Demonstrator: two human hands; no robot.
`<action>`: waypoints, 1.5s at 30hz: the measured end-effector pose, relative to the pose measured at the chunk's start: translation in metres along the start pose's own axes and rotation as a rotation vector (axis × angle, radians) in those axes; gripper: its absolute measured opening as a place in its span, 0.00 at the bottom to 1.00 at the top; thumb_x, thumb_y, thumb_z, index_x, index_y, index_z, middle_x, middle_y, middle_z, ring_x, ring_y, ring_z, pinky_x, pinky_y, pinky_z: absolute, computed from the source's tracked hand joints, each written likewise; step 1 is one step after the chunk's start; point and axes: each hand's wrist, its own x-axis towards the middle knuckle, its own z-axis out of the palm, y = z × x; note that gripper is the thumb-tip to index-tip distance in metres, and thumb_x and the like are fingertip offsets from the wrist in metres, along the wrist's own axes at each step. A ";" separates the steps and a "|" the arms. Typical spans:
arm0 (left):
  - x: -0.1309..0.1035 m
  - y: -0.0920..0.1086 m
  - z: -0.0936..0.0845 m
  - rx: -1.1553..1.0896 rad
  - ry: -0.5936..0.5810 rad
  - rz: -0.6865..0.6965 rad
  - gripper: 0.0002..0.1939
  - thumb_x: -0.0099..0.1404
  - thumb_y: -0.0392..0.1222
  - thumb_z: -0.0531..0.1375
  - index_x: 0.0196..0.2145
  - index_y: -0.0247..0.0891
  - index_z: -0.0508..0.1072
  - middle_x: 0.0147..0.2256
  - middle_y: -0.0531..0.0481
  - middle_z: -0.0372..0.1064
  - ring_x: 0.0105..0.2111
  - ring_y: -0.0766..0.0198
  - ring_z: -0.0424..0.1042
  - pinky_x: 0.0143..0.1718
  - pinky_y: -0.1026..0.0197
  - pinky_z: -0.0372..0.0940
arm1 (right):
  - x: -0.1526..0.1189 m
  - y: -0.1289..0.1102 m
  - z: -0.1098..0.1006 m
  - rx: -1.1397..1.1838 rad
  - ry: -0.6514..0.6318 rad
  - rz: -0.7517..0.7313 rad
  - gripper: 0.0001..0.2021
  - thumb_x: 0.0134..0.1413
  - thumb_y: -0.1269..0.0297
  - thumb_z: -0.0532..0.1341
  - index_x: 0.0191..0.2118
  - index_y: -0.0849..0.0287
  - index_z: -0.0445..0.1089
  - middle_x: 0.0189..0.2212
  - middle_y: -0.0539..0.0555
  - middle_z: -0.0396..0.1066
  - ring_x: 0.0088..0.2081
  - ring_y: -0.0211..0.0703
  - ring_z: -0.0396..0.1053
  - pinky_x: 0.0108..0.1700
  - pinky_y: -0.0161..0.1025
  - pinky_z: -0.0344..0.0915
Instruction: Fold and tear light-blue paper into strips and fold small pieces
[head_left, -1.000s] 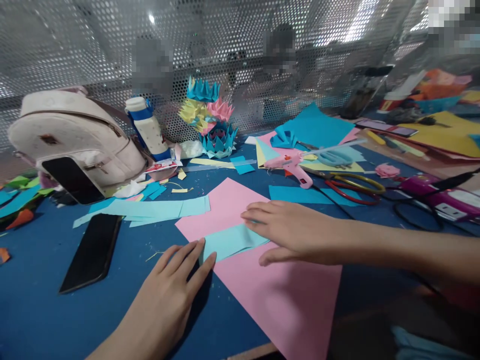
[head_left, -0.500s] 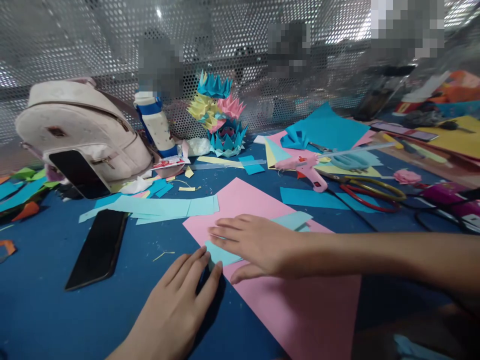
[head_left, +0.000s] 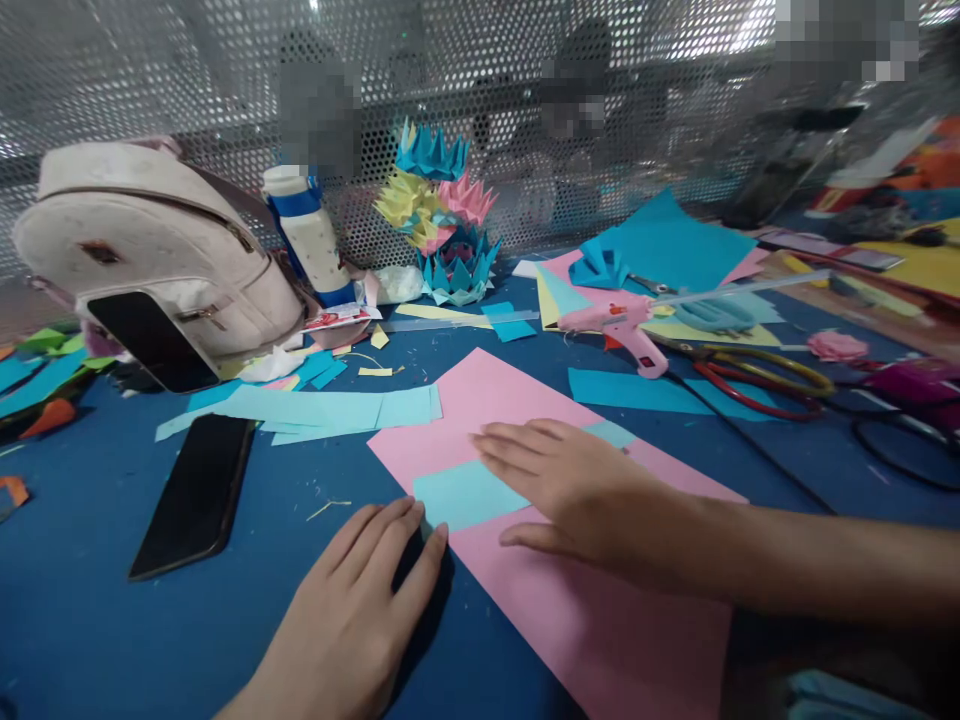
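Observation:
A light blue paper strip (head_left: 469, 497) lies across a pink paper sheet (head_left: 600, 620) on the blue table. My right hand (head_left: 559, 490) rests flat over the strip, fingers stretched to the left and thumb apart. It hides the middle of the strip; the far end shows beyond my knuckles. At the strip's left end, my left hand (head_left: 367, 590) is open, its curved fingertips touching the corner and the thumb held apart. Several more light blue strips (head_left: 322, 410) lie to the upper left, partly overlapping the pink sheet.
On the left are a black phone (head_left: 196, 495), a pale backpack (head_left: 150, 250) with another phone (head_left: 154, 340) leaning on it, and a bottle (head_left: 311, 235). Folded paper flowers (head_left: 450, 215) stand at the back. To the right lie a pink glue gun (head_left: 622, 328), scissors (head_left: 765, 380) and cables.
My right hand has slid rightward along the light blue strip, uncovering more of its left part, which now looks flatter. My left hand has stayed in nearly the same place.

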 end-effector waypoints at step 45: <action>0.098 -0.043 0.004 -0.729 -0.191 -0.398 0.15 0.67 0.43 0.52 0.29 0.36 0.74 0.27 0.53 0.71 0.29 0.63 0.67 0.31 0.64 0.59 | -0.041 0.047 -0.041 0.224 0.187 -0.022 0.15 0.55 0.50 0.63 0.41 0.57 0.70 0.48 0.58 0.68 0.49 0.51 0.64 0.50 0.46 0.59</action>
